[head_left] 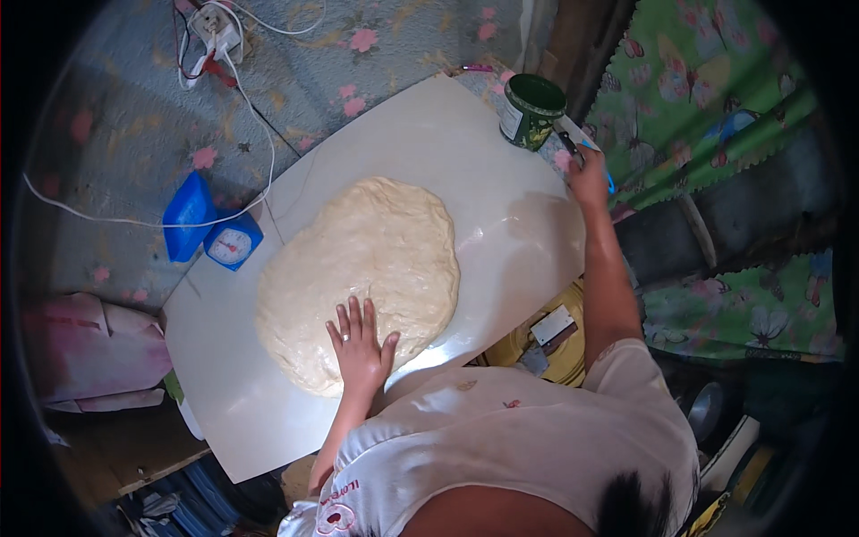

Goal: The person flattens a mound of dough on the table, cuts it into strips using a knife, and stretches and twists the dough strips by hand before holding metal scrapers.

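A large, flattened mass of pale dough [358, 251] spreads over the middle of the white tabletop [483, 161]. My left hand [362, 349] lies flat on the dough's near edge, fingers stretched and slightly apart, a ring on one finger. Out at the far right edge of the table, my right hand [588, 176] is closed around a black-handled tool [567, 141]. Its kind is not plain from here. Just left of that tool stands a dark green tub [531, 112] with yellowish smears on its side. Something white and blue shows behind my right hand.
A blue kitchen scale [233, 243] with a blue pan [189, 215] stands at the table's left edge. A white cable [268, 152] runs from a power outlet [217, 31] past it. Yellow round containers [564, 353] sit below the right edge. Green butterfly-print curtains [689, 98] hang right.
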Available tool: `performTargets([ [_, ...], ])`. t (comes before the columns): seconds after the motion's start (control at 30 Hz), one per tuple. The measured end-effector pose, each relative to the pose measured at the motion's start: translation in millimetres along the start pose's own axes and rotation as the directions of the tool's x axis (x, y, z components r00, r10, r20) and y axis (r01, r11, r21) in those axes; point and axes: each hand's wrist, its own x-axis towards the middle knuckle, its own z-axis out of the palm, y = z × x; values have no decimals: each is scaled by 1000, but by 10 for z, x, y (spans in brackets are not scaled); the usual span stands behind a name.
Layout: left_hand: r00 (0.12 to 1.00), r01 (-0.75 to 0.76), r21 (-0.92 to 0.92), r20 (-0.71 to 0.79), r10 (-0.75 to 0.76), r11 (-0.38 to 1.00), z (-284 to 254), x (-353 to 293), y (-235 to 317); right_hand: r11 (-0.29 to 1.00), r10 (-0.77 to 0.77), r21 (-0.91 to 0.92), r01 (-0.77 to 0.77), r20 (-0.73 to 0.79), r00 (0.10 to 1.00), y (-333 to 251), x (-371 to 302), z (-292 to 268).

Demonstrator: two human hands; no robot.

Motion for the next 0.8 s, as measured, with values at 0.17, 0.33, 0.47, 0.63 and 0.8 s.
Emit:
performTargets([
  [0.17,995,14,53,-103,-9,999,95,67,13,941,86,-339,16,283,955,605,290,316],
  [0.33,975,-32,-167,-221,-6,985,73,23,-47,923,114,-384,-4,266,957,716,415,590],
  [0.47,953,-80,-286,-303,-11,955,23,-169,-165,964,122,-256,-65,215,969,895,578,404],
  [0.63,876,474,-11,-92,-473,880,-47,-696,-468,475,482,485,-734,554,679,903,335,-306],
  [0.8,872,446,-108,-173,-458,889,91,-875,-690,254,225,768,-589,545,808,273,-345,-794],
])
